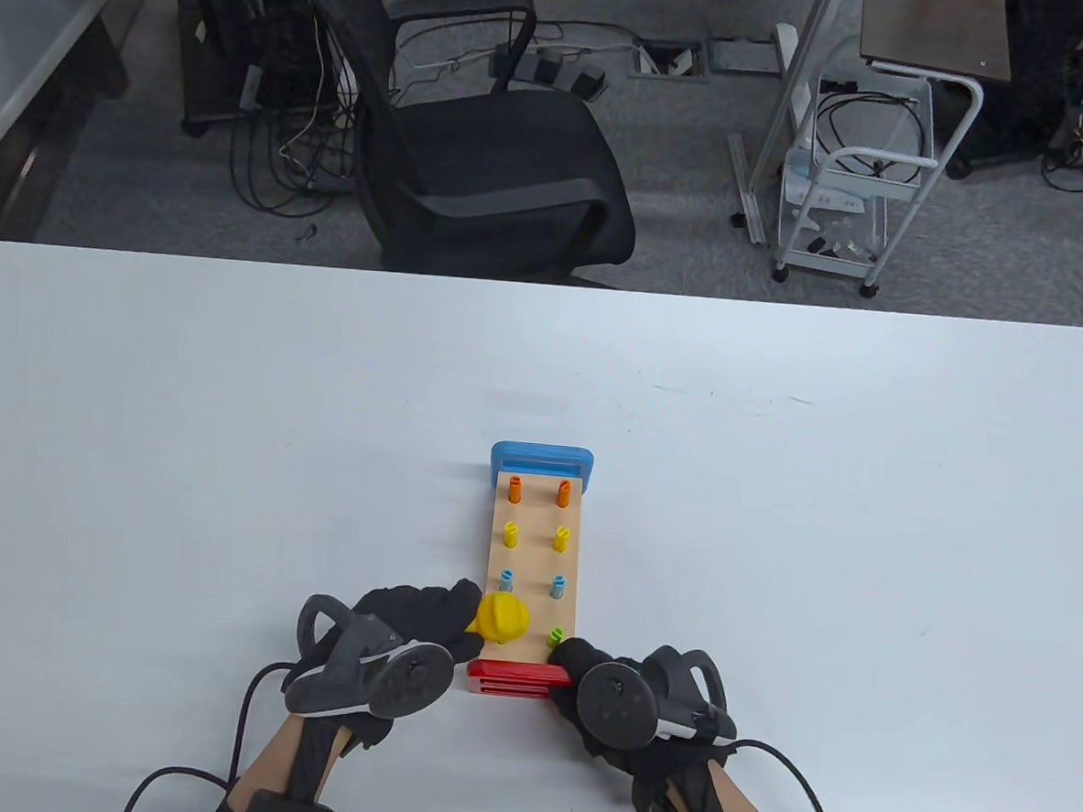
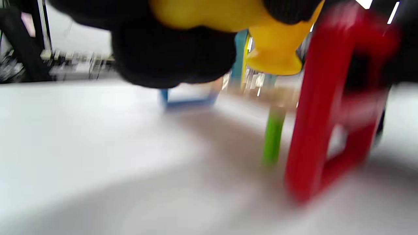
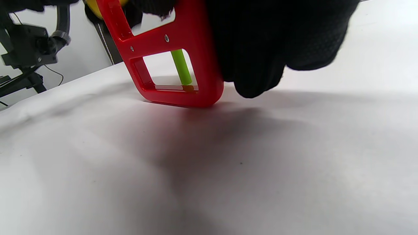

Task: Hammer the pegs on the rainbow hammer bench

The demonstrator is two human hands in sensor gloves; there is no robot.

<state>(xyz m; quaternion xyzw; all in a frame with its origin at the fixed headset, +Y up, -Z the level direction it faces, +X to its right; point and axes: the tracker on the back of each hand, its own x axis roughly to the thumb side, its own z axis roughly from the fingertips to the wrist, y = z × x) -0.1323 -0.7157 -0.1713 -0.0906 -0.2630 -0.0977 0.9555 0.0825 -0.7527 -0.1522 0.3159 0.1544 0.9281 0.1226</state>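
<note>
- Table view: the bench (image 1: pixel 534 571) lies on the white table (image 1: pixel 181 448), lengthwise away from me, its blue end (image 1: pixel 543 461) far and its red end (image 1: pixel 517 678) near.
- Pegs stand in pairs along it: orange (image 1: pixel 515 490), yellow (image 1: pixel 511 535), blue (image 1: pixel 507 580), and one green peg (image 1: pixel 557 636) at the near right.
- My left hand (image 1: pixel 399 631) grips the yellow hammer (image 1: pixel 502 617), whose head sits over the near-left corner of the bench, where it hides the hole below.
- My right hand (image 1: pixel 620 695) rests against the right side of the red end; its fingers are tucked under the tracker, so I cannot tell how far they close.
- Beyond the table stand a black chair (image 1: pixel 492 165) and a white cart (image 1: pixel 848 186).
- Left wrist view, blurred: my gloved fingers (image 2: pixel 173 52) wrap the hammer (image 2: pixel 271 45), and its face hangs just above the bench top. A green peg (image 2: pixel 272 137) reaches down under the bench beside the red end (image 2: pixel 323 114).
- Right wrist view: my right hand (image 3: pixel 271 42) presses on the red end (image 3: pixel 183 55), fingers curled against its side. Through the frame's opening a green peg (image 3: pixel 181 67) reaches down to the table (image 3: pixel 228 169).
</note>
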